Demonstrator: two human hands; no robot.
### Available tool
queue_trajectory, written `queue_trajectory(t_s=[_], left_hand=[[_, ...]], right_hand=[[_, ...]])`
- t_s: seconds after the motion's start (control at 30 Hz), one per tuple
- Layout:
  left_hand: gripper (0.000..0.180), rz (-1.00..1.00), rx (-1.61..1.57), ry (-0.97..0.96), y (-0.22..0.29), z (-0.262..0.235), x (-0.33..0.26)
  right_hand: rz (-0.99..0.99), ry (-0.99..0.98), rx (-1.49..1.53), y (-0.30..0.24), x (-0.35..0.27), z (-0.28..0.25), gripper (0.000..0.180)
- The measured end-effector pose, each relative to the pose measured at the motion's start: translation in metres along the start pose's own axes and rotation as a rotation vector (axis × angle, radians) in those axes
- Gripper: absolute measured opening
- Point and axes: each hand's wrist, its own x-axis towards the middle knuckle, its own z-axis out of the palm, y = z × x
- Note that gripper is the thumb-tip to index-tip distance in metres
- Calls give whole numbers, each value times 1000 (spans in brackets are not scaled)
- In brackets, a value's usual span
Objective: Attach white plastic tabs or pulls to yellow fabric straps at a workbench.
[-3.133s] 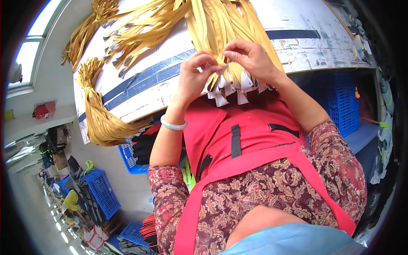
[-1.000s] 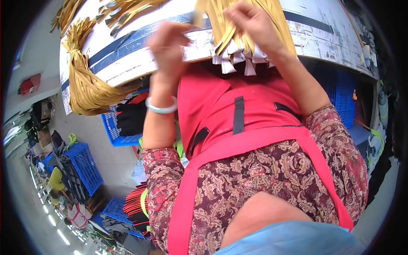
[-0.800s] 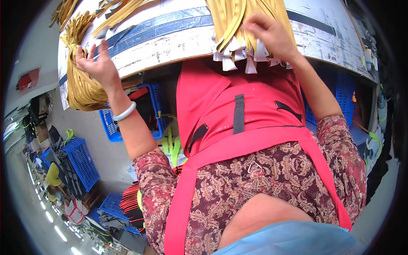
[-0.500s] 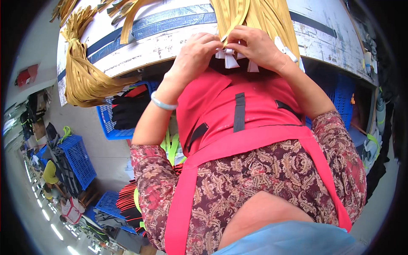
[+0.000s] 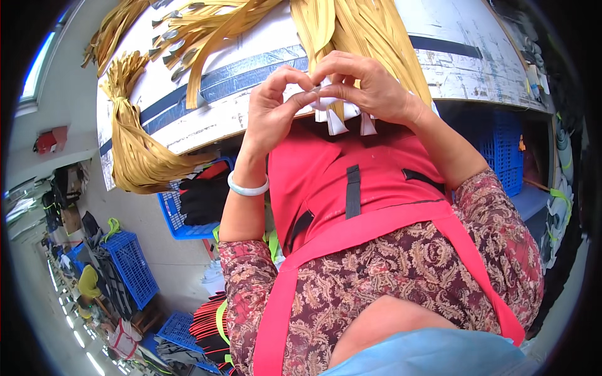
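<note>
Mustard-yellow strips (image 5: 373, 47) hang in a thick sheaf over the near edge of the desk (image 5: 461, 81), right in front of the person, with pale white ends (image 5: 336, 123) dangling below that edge against the red apron (image 5: 370, 156). The left hand (image 5: 273, 100) and right hand (image 5: 379, 91) meet over these ends, each pinching with thumb and forefinger; between the 2 sets of fingertips is a small pale piece, most likely the end of 1 strip, though the exact hold is partly hidden. Neither hand looks released.

The step in hand seems to be fine finger work on that 1 end, with the rest of the sheaf lying flat behind the knuckles. What the work calls for next, as I judge it, is a steady pinch from the right fingers and a small, precise movement from the left, without dragging neighbouring strips along.

Farther left on the desk lie loose strips with grey ends (image 5: 207, 31), 1 of them pointing toward the near edge across the dark blue band (image 5: 235, 80), and a tied bundle (image 5: 141, 153) drooping over the corner.
</note>
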Motion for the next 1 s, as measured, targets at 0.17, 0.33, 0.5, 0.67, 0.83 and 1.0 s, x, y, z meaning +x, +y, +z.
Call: queue_trajectory(t_s=[0.17,0.33,0.5,0.67,0.83,1.0], left_hand=[[8,-134,-350,109,0,-1,2],[7,-126,-529,208,-9,0,2],[7,-146,-572,189,-23,0,-5],[7,-155,-617,149,-16,-2,-11],[10,-265,-665,-6,-5,-3,-13],[11,-166,-526,218,-9,6,-14]], right_hand=[[409,-208,119,-15,18,-12,22],[371,65,464,2,10,10,22],[521,-52,451,4,10,8,17],[439,-70,507,-8,6,14,16],[452,-203,612,-4,6,5,16],[458,-60,470,-5,9,8,12]])
